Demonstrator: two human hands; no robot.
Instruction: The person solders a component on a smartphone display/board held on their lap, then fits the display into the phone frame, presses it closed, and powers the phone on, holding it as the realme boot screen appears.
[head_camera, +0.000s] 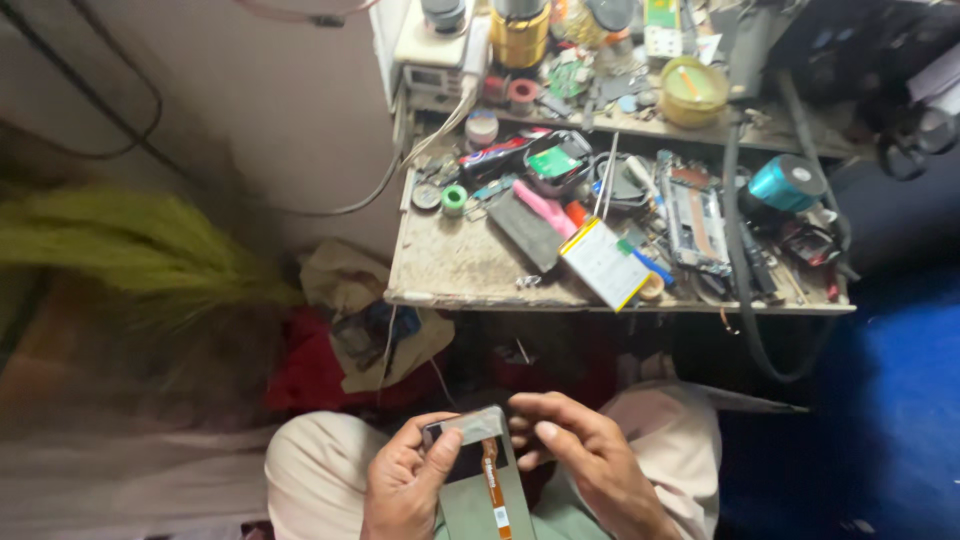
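The person sits low, knees apart, holding a flat phone display panel (480, 470) over the lap, close to the body and well below the table (450, 270). The left hand (405, 485) cups the panel from its left edge, its thumb laid across the dark upper face and the other fingers curled underneath. The right hand (590, 460) comes in from the right, its fingers (535, 408) bent and pressed on the panel's top right corner. An orange ribbon cable (492, 485) runs down the panel's grey back. Up on the cluttered table lie a white-and-yellow battery pack (603, 263), a pink tool (545, 208), a roll of green tape (454, 200) and a teal cylinder (787, 183). A green broom (140, 245) rests at the left.
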